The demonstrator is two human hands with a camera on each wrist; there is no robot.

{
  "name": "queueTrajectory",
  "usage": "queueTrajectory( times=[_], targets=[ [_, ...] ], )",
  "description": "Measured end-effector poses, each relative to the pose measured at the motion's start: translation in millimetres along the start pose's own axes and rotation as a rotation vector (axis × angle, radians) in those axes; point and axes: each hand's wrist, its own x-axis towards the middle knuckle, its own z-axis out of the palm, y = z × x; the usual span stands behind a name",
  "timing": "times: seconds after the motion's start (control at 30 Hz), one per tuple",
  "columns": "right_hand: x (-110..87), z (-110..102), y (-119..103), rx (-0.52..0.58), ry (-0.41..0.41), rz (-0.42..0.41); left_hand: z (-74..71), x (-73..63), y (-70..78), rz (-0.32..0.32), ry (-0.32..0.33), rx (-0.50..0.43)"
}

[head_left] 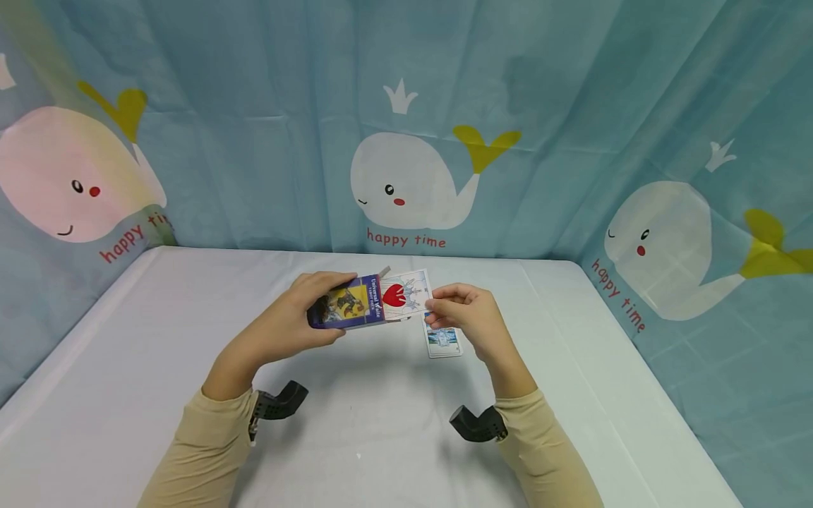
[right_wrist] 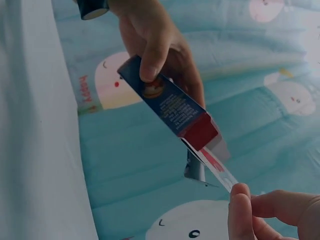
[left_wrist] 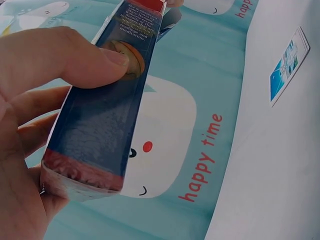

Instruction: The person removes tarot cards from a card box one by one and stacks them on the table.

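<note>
My left hand (head_left: 288, 314) grips a dark blue tarot card box (head_left: 348, 303), thumb along its narrow side and fingers on the opposite one. The box's open end with its loose flaps points right. A white tarot card (head_left: 411, 291) with a red heart sticks partway out of that end. Its outer edge is pinched between the thumb and fingers of my right hand (head_left: 468, 310). In the right wrist view the card (right_wrist: 220, 171) slants between the box (right_wrist: 162, 100) and my fingertips. Below the right hand, a small stack of cards (head_left: 443, 341) lies on the table.
The table has a white cloth (head_left: 356, 451). A light blue curtain (head_left: 267, 176) printed with whales hangs behind it and on both sides. Each wrist carries a black camera mount, the left mount (head_left: 282, 401) and the right mount (head_left: 478, 425).
</note>
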Motion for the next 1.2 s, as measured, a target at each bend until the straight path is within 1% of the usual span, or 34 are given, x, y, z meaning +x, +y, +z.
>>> queueTrajectory(
  times=[0.2, 0.43, 0.53, 0.7, 0.93, 1.07, 1.2],
  targets=[
    [0.9, -7.8, -0.7, 0.008, 0.051, -0.006, -1.9, -0.1, 1.6, -0.008, 0.002, -0.002],
    [2.6, -14.7, -1.6, 0.016, 0.091, -0.011, -2.8, -0.2, 0.1, -0.014, 0.002, -0.005],
    [2.6, -19.3, -3.0, 0.022, 0.124, -0.02, -4.0, -1.0, -0.4, -0.012, 0.007, -0.005],
    [2.3, -27.9, -5.9, 0.039, 0.191, -0.044, -5.6, -2.0, -0.5, -0.01, 0.014, -0.006],
    [2.1, -36.2, -8.8, 0.075, 0.262, -0.084, -5.0, -1.8, -2.1, -0.002, 0.016, -0.015],
    [2.7, -39.2, -8.4, 0.07, 0.302, -0.113, -4.7, -1.9, -3.1, 0.006, 0.019, -0.017],
    [4.5, -43.5, -5.5, 0.062, 0.331, -0.116, -4.1, -1.7, -2.9, 0.014, 0.022, -0.022]
  ],
)
